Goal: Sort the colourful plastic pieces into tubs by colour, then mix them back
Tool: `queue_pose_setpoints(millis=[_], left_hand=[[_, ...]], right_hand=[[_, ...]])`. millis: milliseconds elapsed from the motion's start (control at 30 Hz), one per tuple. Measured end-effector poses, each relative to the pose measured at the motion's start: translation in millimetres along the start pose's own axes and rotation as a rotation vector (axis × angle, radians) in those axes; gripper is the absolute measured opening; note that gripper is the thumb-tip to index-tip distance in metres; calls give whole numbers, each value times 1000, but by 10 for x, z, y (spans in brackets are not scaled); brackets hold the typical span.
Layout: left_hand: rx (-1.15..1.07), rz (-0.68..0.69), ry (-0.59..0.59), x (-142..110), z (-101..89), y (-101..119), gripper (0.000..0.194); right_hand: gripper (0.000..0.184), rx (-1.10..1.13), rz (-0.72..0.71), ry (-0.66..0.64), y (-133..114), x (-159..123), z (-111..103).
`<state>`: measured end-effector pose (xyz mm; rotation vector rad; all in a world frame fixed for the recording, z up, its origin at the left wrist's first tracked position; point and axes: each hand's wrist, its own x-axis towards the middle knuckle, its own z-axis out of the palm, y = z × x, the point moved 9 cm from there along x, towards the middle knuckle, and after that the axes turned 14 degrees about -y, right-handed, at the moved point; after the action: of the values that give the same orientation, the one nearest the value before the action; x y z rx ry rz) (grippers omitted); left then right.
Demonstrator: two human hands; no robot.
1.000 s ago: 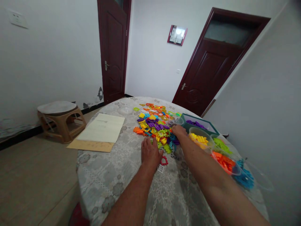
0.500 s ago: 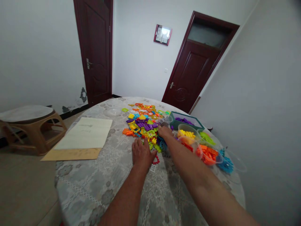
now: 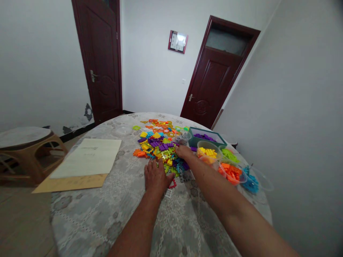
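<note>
A heap of mixed plastic building pieces (image 3: 158, 144) in purple, yellow, green, orange and blue lies in the middle of the table. My left hand (image 3: 157, 176) rests at the heap's near edge, palm down with the fingers apart, holding nothing. By its thumb are a red ring-shaped piece (image 3: 173, 184) and a white grid piece (image 3: 168, 193). Reaching into the heap's right side, my right hand (image 3: 184, 152) has its fingers curled down among purple and green pieces. What its fingertips grip is too small to make out.
To the right stand a green-edged box of purple pieces (image 3: 222, 140) and clear tubs with yellow pieces (image 3: 208, 152), orange pieces (image 3: 232, 172) and blue pieces (image 3: 251, 182). Paper sheets (image 3: 88, 157) lie on the patterned tablecloth (image 3: 128, 200) at left. A stool (image 3: 29, 153) stands beyond.
The camera has turned slightly, so the whole scene sits farther left. Both hands stay at nearly the same places by the heap, with only a slight shift of the right fingers.
</note>
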<state>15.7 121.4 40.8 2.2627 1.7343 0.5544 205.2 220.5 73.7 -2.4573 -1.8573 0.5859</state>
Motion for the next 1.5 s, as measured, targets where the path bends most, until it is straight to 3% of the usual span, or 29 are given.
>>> queue_pose_setpoints(millis=[200, 367, 500, 700, 867, 1067, 1200, 1367, 1500], left_hand=[[5, -2, -12, 28, -9, 9, 88], [9, -7, 24, 40, -42, -47, 86], [-14, -64, 63, 20, -77, -114, 90], [4, -84, 16, 0, -76, -101, 97], [5, -61, -31, -1, -82, -69, 96], [-8, -25, -43, 41, -34, -73, 94], [0, 13, -45, 31, -32, -10, 91], [-11, 69, -29, 23, -13, 103, 73], [-105, 149, -21, 47, -6, 182, 67]], right_hand=[[63, 70, 145, 32, -61, -202, 206], [57, 75, 98, 24, -242, -409, 326], [57, 64, 51, 39, -283, -491, 237], [56, 53, 117, 163, -64, -542, 12], [58, 112, 173, 76, 121, -503, 251], [52, 158, 16, 69, -39, -624, 491], [47, 196, -113, 113, -105, -800, 511], [39, 266, -270, 170, -149, -988, 535], [35, 479, -368, 275, -100, -1063, 544]])
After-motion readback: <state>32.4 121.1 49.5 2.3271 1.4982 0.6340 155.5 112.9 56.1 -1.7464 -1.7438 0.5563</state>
